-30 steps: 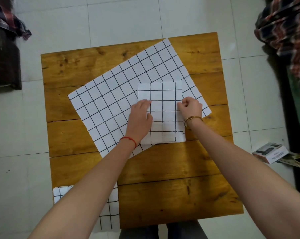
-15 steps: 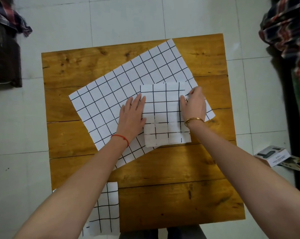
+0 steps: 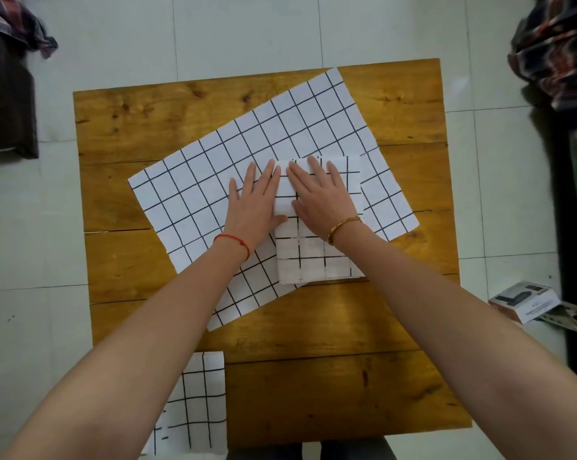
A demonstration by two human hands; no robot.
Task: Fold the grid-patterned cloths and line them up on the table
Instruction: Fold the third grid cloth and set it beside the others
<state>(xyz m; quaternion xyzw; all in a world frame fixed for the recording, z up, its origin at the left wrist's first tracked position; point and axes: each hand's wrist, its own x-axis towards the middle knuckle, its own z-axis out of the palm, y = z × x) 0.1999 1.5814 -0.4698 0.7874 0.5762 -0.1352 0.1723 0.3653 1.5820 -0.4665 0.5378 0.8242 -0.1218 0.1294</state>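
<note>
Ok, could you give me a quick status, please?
Both hands, left and right, flat on folded cloth. It lies atop unfolded cloth. Nothing in the way.

3 grid cloths [image 3: 254, 151], 2 hands [image 3: 257, 207], 1 table [image 3: 313, 360].

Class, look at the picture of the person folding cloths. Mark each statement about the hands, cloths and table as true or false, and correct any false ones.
1. Both hands lie flat on the folded cloth. True; left hand, right hand.
2. The folded cloth lies on bare wood only. False: it mostly overlaps the unfolded cloth.
3. Another folded cloth sits at the table's near left corner. True.
4. The right wrist wears a red string. False: the red string is on the left; the right has a gold bracelet.
</note>
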